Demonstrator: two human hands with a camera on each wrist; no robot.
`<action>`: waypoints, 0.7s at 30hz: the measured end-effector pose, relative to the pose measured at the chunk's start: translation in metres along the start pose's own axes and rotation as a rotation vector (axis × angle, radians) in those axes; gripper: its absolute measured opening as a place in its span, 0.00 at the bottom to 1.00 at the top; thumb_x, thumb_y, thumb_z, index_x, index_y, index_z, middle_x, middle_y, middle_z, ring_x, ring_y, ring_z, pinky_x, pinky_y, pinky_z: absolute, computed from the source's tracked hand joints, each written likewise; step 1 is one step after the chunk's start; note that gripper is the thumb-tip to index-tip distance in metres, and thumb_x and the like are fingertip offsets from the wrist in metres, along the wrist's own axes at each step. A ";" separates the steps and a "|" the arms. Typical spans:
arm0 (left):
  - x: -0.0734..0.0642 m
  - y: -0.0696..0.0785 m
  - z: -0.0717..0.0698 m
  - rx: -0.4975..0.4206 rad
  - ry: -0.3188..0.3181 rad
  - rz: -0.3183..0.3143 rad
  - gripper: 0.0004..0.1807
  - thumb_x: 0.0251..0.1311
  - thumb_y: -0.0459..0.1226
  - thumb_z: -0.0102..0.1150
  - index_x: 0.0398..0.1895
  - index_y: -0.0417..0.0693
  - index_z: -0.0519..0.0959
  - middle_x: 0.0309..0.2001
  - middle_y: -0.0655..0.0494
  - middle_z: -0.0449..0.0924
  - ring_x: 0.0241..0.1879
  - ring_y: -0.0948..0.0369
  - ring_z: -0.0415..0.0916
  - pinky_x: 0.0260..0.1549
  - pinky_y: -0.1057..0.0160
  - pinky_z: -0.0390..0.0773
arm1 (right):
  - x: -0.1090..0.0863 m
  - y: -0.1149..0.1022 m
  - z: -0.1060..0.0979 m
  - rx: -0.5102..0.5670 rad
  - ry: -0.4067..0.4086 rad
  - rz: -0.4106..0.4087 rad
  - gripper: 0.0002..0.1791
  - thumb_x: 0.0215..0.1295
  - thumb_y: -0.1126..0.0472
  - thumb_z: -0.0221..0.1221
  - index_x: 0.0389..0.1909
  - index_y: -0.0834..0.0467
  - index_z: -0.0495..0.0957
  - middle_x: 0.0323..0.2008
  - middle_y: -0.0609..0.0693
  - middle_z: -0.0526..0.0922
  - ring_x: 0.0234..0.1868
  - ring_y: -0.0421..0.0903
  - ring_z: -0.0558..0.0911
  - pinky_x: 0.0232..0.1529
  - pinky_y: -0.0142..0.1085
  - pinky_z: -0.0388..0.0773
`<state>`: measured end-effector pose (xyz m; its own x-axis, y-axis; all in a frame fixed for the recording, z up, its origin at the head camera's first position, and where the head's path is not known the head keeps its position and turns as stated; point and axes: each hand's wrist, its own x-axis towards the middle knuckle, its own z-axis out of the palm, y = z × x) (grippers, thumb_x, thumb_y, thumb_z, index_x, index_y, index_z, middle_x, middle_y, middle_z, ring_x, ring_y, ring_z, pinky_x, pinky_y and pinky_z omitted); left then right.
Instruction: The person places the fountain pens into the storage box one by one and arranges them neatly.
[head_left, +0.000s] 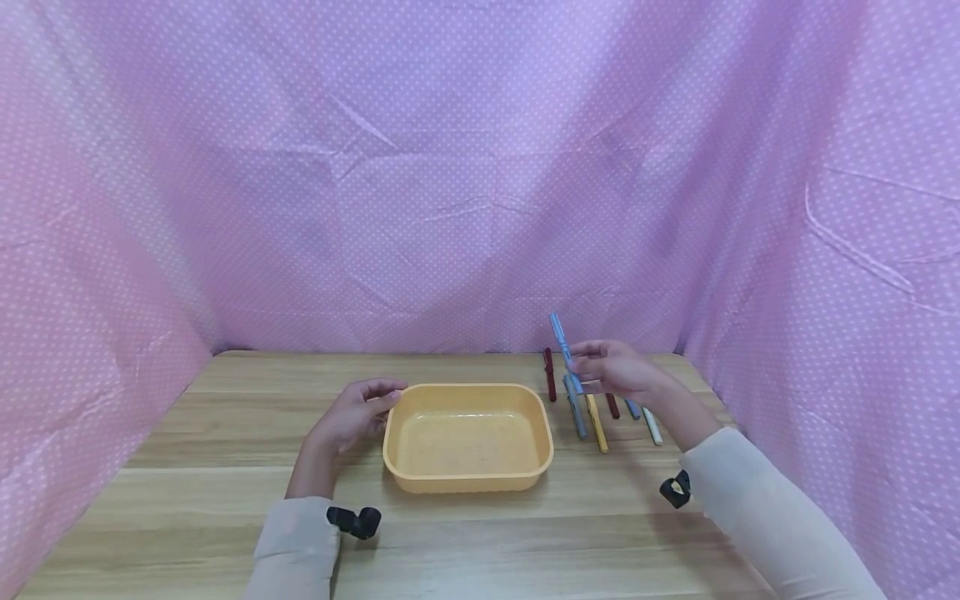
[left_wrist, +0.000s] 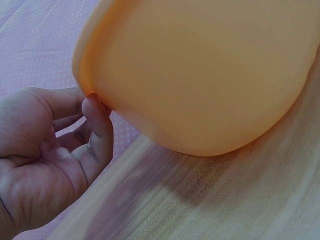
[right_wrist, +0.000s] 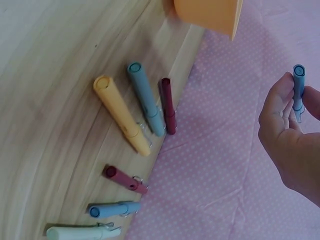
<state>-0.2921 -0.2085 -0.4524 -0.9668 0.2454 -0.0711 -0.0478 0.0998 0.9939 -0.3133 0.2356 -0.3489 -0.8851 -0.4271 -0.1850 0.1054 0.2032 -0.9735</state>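
My left hand (head_left: pixel 358 415) pinches the rim of a yellow-orange plastic tray (head_left: pixel 468 482) at its far left corner; in the left wrist view, thumb and fingers meet on the tray's edge (left_wrist: pixel 200 145). The tray stands on the table with nothing inside. Right of it, my right hand (head_left: pixel 621 369) holds a light blue pen (head_left: pixel 559 335) raised and tilted above the other pens. The right wrist view shows this pen (right_wrist: pixel 299 80) between thumb and fingers, its clip partly visible.
Below my right hand lie a dark red pen (right_wrist: pixel 169 107), a grey-blue pen (right_wrist: pixel 145 97), a yellow pen (right_wrist: pixel 120 115), a second dark red pen (right_wrist: pixel 125 179), a blue pen (right_wrist: pixel 115 209) and a whitish pen (right_wrist: pixel 80 232). Pink dotted cloth (head_left: pixel 480 208) surrounds the wooden table (head_left: pixel 480 550).
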 end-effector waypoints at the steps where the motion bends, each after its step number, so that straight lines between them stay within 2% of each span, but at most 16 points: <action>1: 0.000 0.000 0.000 -0.001 0.002 -0.003 0.21 0.77 0.37 0.54 0.65 0.34 0.73 0.54 0.41 0.80 0.41 0.57 0.79 0.38 0.62 0.84 | 0.000 -0.001 0.002 0.002 0.001 0.001 0.32 0.75 0.67 0.56 0.73 0.75 0.55 0.50 0.54 0.77 0.53 0.50 0.81 0.68 0.58 0.68; 8: 0.001 0.000 -0.001 -0.002 -0.003 -0.006 0.20 0.77 0.36 0.54 0.65 0.33 0.74 0.54 0.41 0.80 0.41 0.57 0.80 0.38 0.62 0.84 | 0.002 -0.002 0.011 -0.001 0.000 0.005 0.31 0.74 0.68 0.57 0.72 0.75 0.57 0.50 0.55 0.77 0.49 0.48 0.80 0.64 0.53 0.75; 14: 0.001 0.000 -0.002 0.000 -0.008 0.000 0.21 0.77 0.37 0.54 0.66 0.32 0.73 0.54 0.40 0.79 0.42 0.57 0.79 0.39 0.63 0.84 | 0.003 -0.005 0.018 -0.007 -0.007 0.006 0.29 0.73 0.68 0.58 0.70 0.74 0.61 0.49 0.55 0.77 0.51 0.50 0.80 0.62 0.52 0.77; 21: 0.002 0.000 -0.004 -0.004 -0.021 0.015 0.23 0.77 0.37 0.54 0.67 0.31 0.71 0.55 0.39 0.79 0.41 0.57 0.80 0.39 0.62 0.84 | 0.002 -0.007 0.024 -0.004 -0.035 -0.001 0.29 0.73 0.69 0.58 0.69 0.74 0.61 0.47 0.54 0.78 0.50 0.49 0.81 0.56 0.45 0.80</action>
<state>-0.2953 -0.2115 -0.4521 -0.9619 0.2670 -0.0584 -0.0347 0.0927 0.9951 -0.3052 0.2121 -0.3463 -0.8686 -0.4582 -0.1887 0.1026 0.2064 -0.9731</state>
